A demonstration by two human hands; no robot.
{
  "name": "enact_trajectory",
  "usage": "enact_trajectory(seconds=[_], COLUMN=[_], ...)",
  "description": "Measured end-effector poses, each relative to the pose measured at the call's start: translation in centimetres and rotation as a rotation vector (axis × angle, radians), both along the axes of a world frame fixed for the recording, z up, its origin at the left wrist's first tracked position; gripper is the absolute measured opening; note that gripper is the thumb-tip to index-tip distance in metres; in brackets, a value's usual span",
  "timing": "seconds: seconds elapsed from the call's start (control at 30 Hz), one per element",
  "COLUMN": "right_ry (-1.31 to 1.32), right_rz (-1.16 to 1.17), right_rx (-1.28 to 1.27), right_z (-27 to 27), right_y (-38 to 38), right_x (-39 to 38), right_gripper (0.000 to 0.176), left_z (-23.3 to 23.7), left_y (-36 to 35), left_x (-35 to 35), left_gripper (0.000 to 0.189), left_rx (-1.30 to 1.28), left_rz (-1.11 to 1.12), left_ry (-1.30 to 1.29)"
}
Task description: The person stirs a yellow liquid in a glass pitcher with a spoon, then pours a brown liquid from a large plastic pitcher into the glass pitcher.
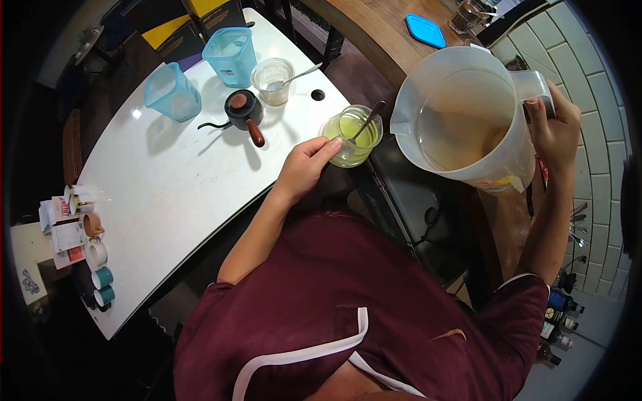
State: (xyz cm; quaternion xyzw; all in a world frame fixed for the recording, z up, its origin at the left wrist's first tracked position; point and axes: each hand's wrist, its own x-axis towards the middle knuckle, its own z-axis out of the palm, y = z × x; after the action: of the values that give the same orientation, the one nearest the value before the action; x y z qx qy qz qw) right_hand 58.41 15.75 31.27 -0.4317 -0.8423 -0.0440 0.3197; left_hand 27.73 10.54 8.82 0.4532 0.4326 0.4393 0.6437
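My left hand (307, 167) is closed on the rim of a clear glass cup (346, 158) with pale green liquid in it. A spoon (367, 121) leans in the cup. To the right, my right hand (556, 123) grips the handle of a large translucent plastic pitcher (418, 150). The pitcher is tilted, its mouth facing me and its spout towards the cup, with a gap between them. Cloudy brownish liquid (461, 134) shows inside it.
On the white table (167, 220) stand two blue plastic containers (229, 59), a clear cup (274, 93) with a spoon and a small black pot (243, 110) with a wooden handle. Several mugs (97, 250) line the left edge. A blue lid (425, 31) lies on the wooden counter (374, 30).
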Motion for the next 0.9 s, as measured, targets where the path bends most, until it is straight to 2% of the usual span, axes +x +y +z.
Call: enact_trajectory(seconds=[0.37,0.9], right_ry=[-0.057,-0.005], right_rz=[-0.016,-0.023], right_rx=[-0.029,-0.074], right_z=[0.3,0.3], right_y=[-0.3,-1.0], right_x=[0.1,-0.1], right_gripper=[0.032,0.031], left_z=[-0.9,-1.0], left_y=[0.0,-0.4], left_x=[0.1,0.3], left_gripper=[0.028,0.026], left_rx=[0.008,0.0], left_rz=[-0.007,0.005], left_ry=[0.003,-0.021])
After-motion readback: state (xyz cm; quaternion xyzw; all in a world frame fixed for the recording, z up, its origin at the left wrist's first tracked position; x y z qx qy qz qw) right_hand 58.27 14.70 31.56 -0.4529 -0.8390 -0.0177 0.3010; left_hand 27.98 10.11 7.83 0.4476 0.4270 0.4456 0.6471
